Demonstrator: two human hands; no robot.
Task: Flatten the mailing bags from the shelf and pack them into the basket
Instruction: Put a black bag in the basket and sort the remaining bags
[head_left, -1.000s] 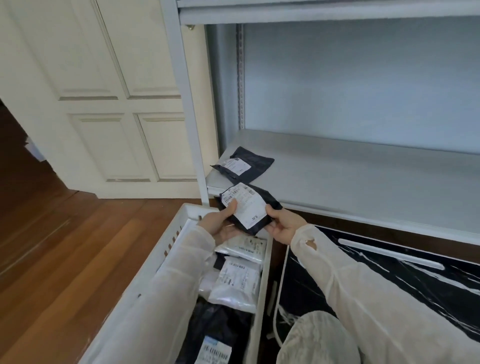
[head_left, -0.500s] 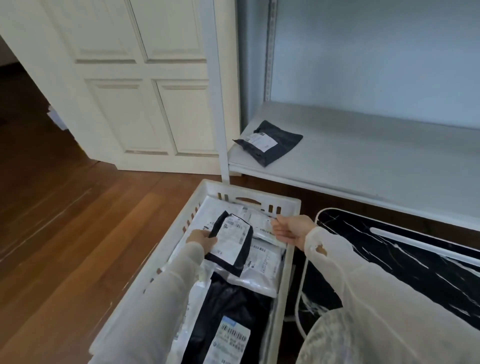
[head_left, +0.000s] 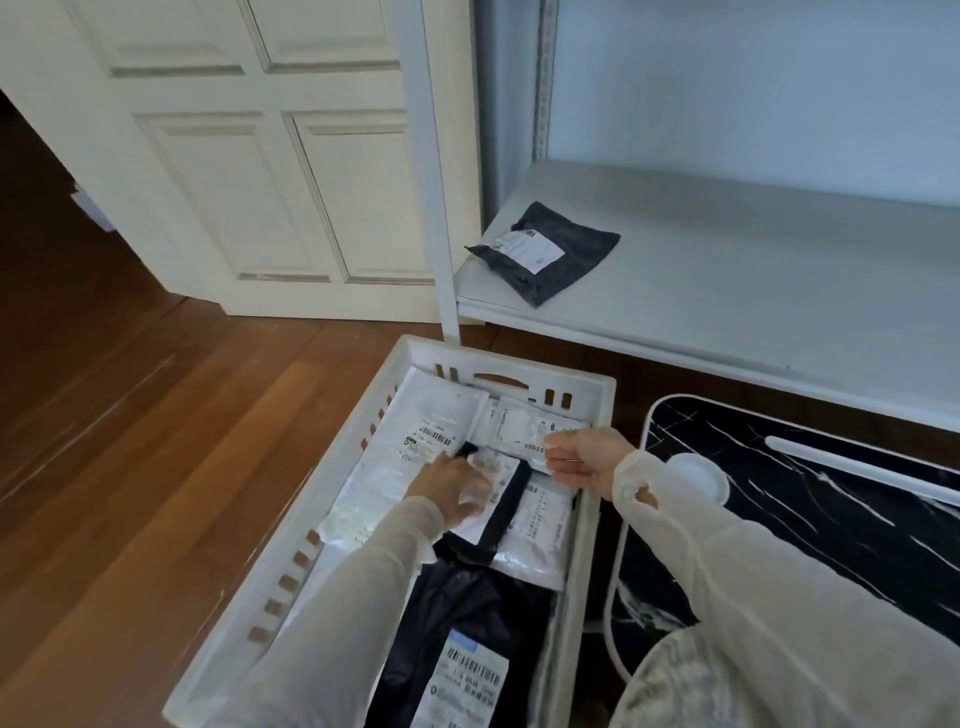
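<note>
The small black bag (head_left: 501, 512) with the white label lies in the basket (head_left: 550, 379), on top of the other bags. My left hand (head_left: 451, 486) lies flat on it. My fingers (head_left: 480, 480) are spread and push down on the label. They do not pinch anything.

My right hand (head_left: 584, 460) is just over the right side of the basket. Its fingers are bent and loose, close to a white bag (head_left: 519, 426) at the far end. I cannot tell if they touch that bag.

More bags fill the basket. A long white bag (head_left: 410, 457) lies along the left side. A big black bag (head_left: 467, 623) with a label lies at the near end.

One more dark bag (head_left: 561, 260) sits on the white shelf (head_left: 753, 291), at its left corner. It looks a bit crumpled.

The basket stands on the brown wood floor (head_left: 156, 441). A white door (head_left: 260, 182) is behind it. A black table with white lines (head_left: 831, 519) is to the right of the basket.
</note>
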